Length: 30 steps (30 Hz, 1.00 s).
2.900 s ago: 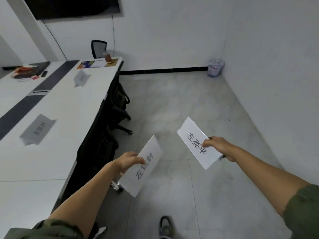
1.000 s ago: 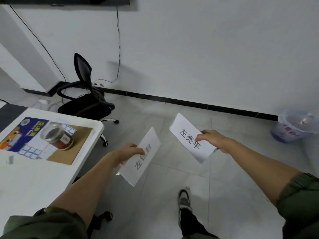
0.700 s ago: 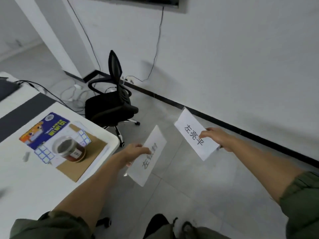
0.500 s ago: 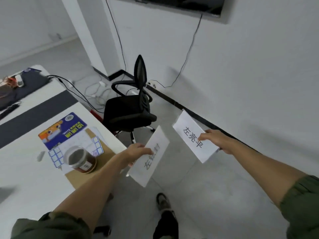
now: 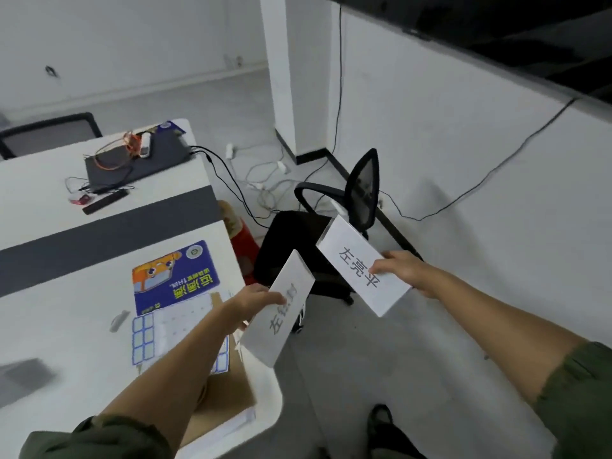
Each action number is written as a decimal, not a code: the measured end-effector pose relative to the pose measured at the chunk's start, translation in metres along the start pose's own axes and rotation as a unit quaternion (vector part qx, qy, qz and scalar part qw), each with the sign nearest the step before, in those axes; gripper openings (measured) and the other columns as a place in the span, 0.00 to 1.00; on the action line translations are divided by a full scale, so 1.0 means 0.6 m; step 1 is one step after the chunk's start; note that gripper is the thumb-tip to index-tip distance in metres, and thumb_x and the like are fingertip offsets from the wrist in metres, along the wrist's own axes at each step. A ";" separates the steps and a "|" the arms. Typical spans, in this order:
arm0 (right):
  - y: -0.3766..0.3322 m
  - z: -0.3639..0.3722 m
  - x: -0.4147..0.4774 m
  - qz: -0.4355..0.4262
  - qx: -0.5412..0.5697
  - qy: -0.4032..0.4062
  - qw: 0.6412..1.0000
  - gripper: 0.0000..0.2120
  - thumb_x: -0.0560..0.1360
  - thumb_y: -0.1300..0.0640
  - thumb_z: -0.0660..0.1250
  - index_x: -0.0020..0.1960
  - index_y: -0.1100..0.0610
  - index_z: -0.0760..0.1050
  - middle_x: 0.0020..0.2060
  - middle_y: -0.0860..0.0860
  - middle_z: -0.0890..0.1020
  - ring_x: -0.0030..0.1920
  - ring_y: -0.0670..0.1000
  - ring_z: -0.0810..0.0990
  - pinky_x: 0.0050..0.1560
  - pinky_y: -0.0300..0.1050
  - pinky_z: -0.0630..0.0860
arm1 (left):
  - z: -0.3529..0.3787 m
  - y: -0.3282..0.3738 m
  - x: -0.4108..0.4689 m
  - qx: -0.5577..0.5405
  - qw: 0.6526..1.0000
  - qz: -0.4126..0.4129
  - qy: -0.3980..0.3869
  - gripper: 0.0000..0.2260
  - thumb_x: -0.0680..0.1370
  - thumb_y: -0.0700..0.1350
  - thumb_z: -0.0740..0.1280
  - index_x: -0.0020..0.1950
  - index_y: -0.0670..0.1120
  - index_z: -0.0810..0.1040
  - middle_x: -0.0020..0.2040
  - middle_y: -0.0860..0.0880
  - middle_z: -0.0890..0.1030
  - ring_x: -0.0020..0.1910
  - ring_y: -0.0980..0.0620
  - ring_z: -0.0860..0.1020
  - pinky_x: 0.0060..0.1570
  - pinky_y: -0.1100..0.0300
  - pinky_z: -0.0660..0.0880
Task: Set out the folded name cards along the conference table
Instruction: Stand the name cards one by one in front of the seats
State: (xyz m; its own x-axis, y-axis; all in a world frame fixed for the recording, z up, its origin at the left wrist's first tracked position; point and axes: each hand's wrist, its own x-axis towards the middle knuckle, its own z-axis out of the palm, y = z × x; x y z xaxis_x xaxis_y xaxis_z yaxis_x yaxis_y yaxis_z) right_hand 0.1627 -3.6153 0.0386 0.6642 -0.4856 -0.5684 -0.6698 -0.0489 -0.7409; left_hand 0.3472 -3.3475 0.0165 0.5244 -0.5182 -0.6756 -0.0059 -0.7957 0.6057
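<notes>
Inspector: As both forearms reach forward, nearly straight, we find the left hand (image 5: 255, 301) at the tabletop's (image 5: 66, 293) corner edge, its fingers (image 5: 276, 298) clamped on one folded name card (image 5: 281, 319), thumb on top.

Recorder: And the right?

Inspector: We record the right hand (image 5: 402, 271) out over the floor, near an office chair (image 5: 298, 246), its fingers (image 5: 377, 269) pinching the second name card (image 5: 357, 263) at its long edge. Both cards are held in the air, tilted, print upward, apart from each other.

Recorder: On the tabletop?

Inspector: We see a blue leaflet (image 5: 175, 276) beside the left forearm and a laptop (image 5: 132, 164) further off.
</notes>
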 end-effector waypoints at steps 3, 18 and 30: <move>-0.061 0.000 0.092 -0.028 -0.022 -0.053 0.998 0.14 0.72 0.55 0.71 0.58 0.53 0.77 0.47 0.54 0.85 0.46 0.54 0.84 0.45 0.46 0.78 | -0.040 0.004 0.041 -0.033 0.998 -0.038 0.036 0.16 0.68 0.57 0.70 0.50 0.50 0.78 0.48 0.44 0.83 0.47 0.45 0.83 0.52 0.46 0.80; -0.323 0.132 0.418 -0.101 -0.153 -0.268 0.946 0.11 0.71 0.58 0.74 0.52 0.58 0.80 0.42 0.53 0.85 0.39 0.52 0.84 0.38 0.43 0.78 | -0.115 -0.015 0.068 -0.272 0.929 -0.155 0.199 0.21 0.66 0.59 0.68 0.54 0.49 0.75 0.48 0.46 0.83 0.46 0.48 0.83 0.43 0.54 0.78; -0.475 0.360 0.506 -0.128 -0.244 -0.324 0.905 0.12 0.74 0.57 0.73 0.55 0.59 0.79 0.43 0.54 0.85 0.42 0.54 0.84 0.43 0.46 0.80 | -0.259 -0.143 0.058 -0.357 0.871 -0.185 0.284 0.21 0.64 0.57 0.69 0.52 0.48 0.74 0.45 0.47 0.82 0.42 0.49 0.82 0.36 0.57 0.78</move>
State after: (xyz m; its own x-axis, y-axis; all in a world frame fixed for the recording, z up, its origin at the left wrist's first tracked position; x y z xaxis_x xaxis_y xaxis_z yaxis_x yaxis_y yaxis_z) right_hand 0.6272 -3.5601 -0.0001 0.7682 0.2024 -0.6074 -0.4274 -0.5442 -0.7219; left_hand 0.4982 -3.2488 0.0063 0.7147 0.1320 -0.6869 0.6779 -0.3726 0.6337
